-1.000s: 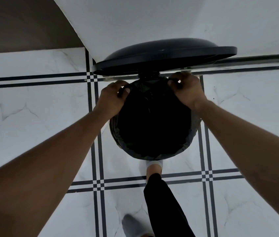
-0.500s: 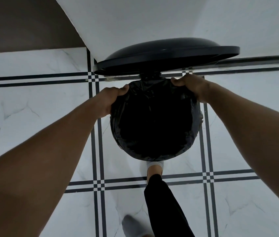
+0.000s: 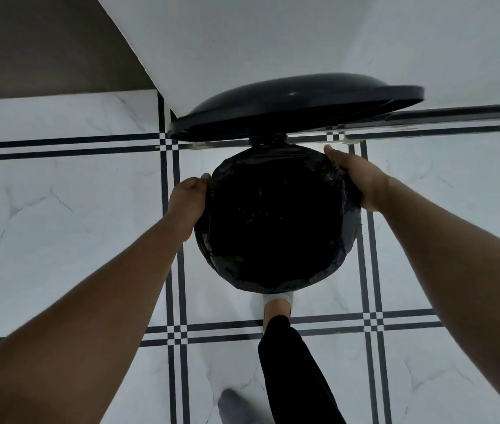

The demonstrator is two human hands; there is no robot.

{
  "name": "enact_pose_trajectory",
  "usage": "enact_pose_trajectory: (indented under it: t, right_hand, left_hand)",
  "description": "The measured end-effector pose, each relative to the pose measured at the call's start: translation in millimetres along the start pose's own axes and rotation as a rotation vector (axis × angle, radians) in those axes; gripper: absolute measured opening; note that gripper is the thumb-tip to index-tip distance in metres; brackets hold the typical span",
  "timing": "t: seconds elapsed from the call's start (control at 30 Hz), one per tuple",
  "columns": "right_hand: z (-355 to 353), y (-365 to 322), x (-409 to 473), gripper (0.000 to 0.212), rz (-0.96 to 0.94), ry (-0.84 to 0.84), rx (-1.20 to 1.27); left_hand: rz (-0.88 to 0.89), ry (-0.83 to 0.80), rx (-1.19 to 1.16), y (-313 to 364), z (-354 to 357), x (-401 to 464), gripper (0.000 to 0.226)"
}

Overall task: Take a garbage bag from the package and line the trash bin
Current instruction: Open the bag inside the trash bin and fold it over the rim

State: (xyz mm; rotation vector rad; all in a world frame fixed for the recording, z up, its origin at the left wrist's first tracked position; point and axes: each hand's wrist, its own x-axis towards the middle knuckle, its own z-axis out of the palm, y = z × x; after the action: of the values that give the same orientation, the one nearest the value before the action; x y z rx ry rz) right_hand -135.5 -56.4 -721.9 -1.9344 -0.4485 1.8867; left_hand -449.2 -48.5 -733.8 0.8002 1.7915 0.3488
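A round black trash bin stands on the floor below me, its mouth covered by a black garbage bag (image 3: 276, 221) whose edge is folded over the rim all around. The bin's black lid (image 3: 294, 108) is tipped up behind it. My left hand (image 3: 187, 200) presses the bag against the bin's left outer side, fingers curled down around the rim. My right hand (image 3: 356, 175) lies flat on the bag at the upper right of the rim. The bin's walls are hidden under the bag. No bag package is in view.
White marble floor tiles (image 3: 68, 215) with black line borders surround the bin. A white wall (image 3: 242, 41) rises right behind the lid. My foot in a white sock (image 3: 277, 301) sits at the bin's near edge, a dark trouser leg behind it.
Both hands slid from the back of the rim, near the hinge, outward and down along the sides, smoothing the bag over the rim. The lid stays up.
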Motion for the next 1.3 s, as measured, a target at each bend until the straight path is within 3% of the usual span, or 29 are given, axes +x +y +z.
enact_pose_trajectory:
  t: [0.1, 0.2, 0.3, 0.43, 0.6, 0.93, 1.03, 1.17, 1.3]
  right_hand:
    - [-8, 14, -3, 0.031, -0.042, 0.116, 0.039]
    - [-11, 28, -10, 0.019, -0.177, 0.204, -0.022]
    - [-9, 37, -18, 0.02, -0.255, 0.259, -0.013]
    - [-1, 44, -25, 0.023, -0.281, 0.303, -0.019]
    - [6, 62, -34, 0.021, -0.298, 0.434, -0.121]
    - [36, 116, -63, 0.025, -0.266, 0.752, 0.176]
    - [38, 130, -67, 0.025, -0.24, 0.728, 0.243]
    - [36, 129, -78, 0.022, -0.251, 0.509, 0.379]
    - [26, 128, -84, 0.019, -0.19, 0.37, 0.432]
  left_hand:
    - [0.035, 0.057, -0.125, -17, -3, -9, 0.015]
    - [0.087, 0.073, -0.222, -27, -4, -23, 0.021]
    - [0.116, 0.053, -0.328, -33, -4, -38, 0.022]
    - [0.206, 0.093, -0.152, -42, 0, -53, 0.024]
    - [0.096, 0.179, -0.219, -55, 5, -63, 0.026]
    - [-0.168, 0.19, -0.655, -96, 24, -109, 0.025]
    - [-0.202, 0.162, -0.7, -99, 26, -113, 0.032]
    - [-0.169, 0.148, -0.696, -100, 25, -115, 0.04]
    - [-0.237, 0.023, -0.771, -102, 23, -115, 0.042]
